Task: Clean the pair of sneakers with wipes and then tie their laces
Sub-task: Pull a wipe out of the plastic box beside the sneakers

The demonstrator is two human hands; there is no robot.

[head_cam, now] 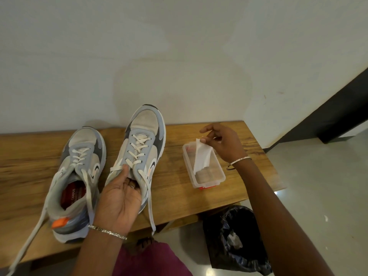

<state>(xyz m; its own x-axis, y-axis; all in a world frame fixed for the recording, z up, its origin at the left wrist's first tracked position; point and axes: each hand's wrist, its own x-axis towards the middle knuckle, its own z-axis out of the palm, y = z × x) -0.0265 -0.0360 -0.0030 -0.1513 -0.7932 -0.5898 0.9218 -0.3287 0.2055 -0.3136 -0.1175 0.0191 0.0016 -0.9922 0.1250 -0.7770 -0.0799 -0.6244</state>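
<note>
Gripping right sneaker (143,140) at tongue, left hand (119,198) has thumb on laces, fingers inside opening; toe points far. Right hand (225,142) pinches white wipe (202,158) hanging into clear container (217,176), right of sneaker. Left sneaker (79,156) lies on wooden bench (29,156), laces loose. Black bin bag (239,246) on floor, near right.

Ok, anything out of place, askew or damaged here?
Nothing spilled or damaged. Laces are untied: the held sneaker, gripped by the left hand, has a lace dangling over the front edge of the table; the resting sneaker has a long lace trailing toward the near left corner. The held sneaker's toe looks grubby.
</note>
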